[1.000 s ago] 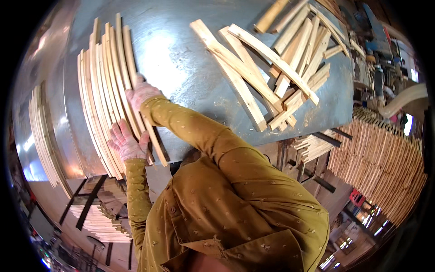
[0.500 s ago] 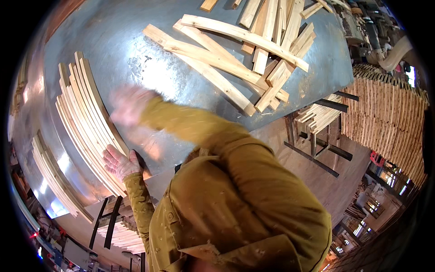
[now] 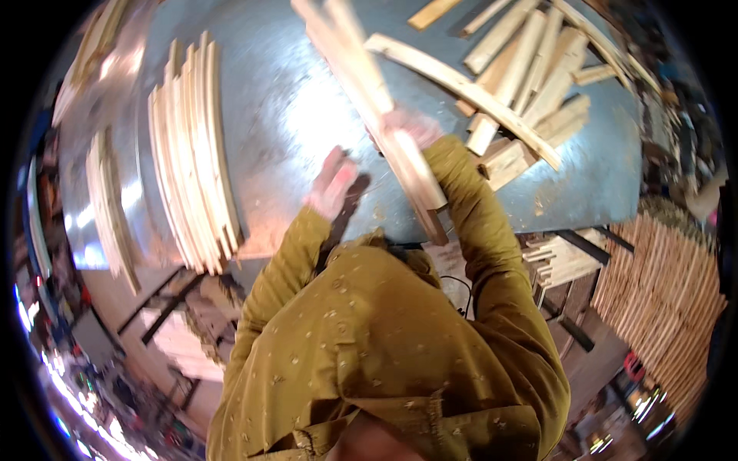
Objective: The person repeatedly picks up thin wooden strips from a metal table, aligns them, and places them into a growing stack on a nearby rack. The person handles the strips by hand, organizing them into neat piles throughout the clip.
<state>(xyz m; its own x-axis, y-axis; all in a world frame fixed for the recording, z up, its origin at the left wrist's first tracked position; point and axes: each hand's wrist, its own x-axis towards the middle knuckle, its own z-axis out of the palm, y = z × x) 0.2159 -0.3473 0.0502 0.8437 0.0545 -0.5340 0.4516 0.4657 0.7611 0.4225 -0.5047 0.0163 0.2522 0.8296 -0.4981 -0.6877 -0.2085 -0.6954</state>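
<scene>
My right hand (image 3: pixel 413 128) is closed around several pale wooden strips (image 3: pixel 411 170), lifted at a slant over the metal table. Their far ends are smeared by motion. Left of them, my left hand (image 3: pixel 334 184) hovers over the table with its fingers stretched out, somewhat blurred and holding nothing. A row of slightly curved wooden strips (image 3: pixel 188 146) lies side by side on the table, farther to the left. At the right, a loose pile of wooden strips (image 3: pixel 530 69) crosses at many angles, with one long curved strip (image 3: pixel 469 92) on top.
The grey metal table (image 3: pixel 269 146) has its near edge just before my body. A smaller bundle of strips (image 3: pixel 110 203) lies at the far left. Stacked wood (image 3: pixel 653 307) stands beyond the right edge, and another stack (image 3: pixel 184 342) sits below at the left.
My right hand has moved right and taken up several strips from the loose pile. My left hand has left the row of strips and moved right. The view has shifted.
</scene>
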